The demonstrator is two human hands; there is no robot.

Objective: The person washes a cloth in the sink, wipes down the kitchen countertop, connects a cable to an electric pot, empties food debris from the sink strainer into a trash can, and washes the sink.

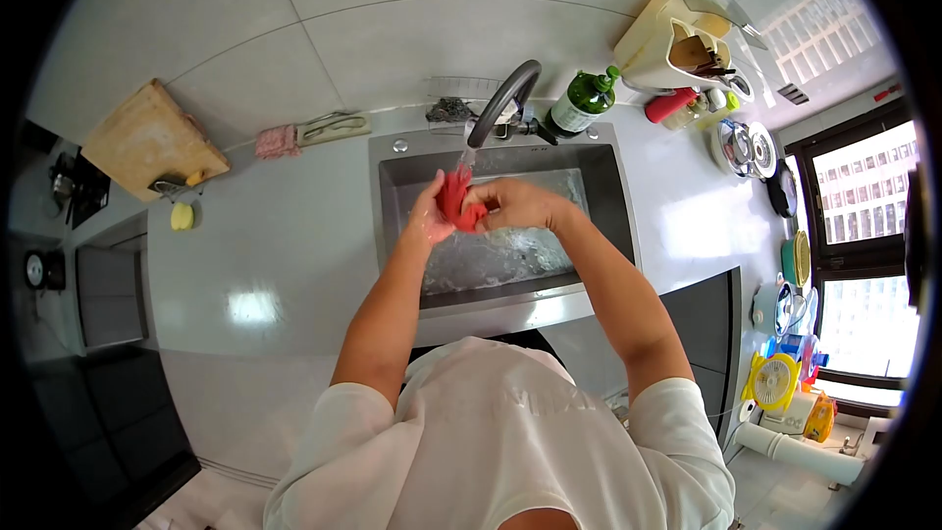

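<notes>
A red cloth (pixel 455 198) is bunched between my two hands, in the stream from the dark faucet (pixel 506 98). My left hand (pixel 430 212) grips it from the left side, with the fingers pointing up toward the spout. From the right, my right hand (pixel 520 204) pinches the lower right part of the cloth with bent fingers. Both hands are above the grey sink (pixel 624 226), where water is splashing and pooling. Part of the cloth is hidden by my fingers.
Behind the sink's right corner stands a green pump bottle (pixel 585 103). A wooden cutting board (pixel 155 140) leans at the left, near a yellow sponge (pixel 183 216). A pink rag (pixel 278 141) lies by the wall. A cream knife holder (pixel 677 44) occupies the back right.
</notes>
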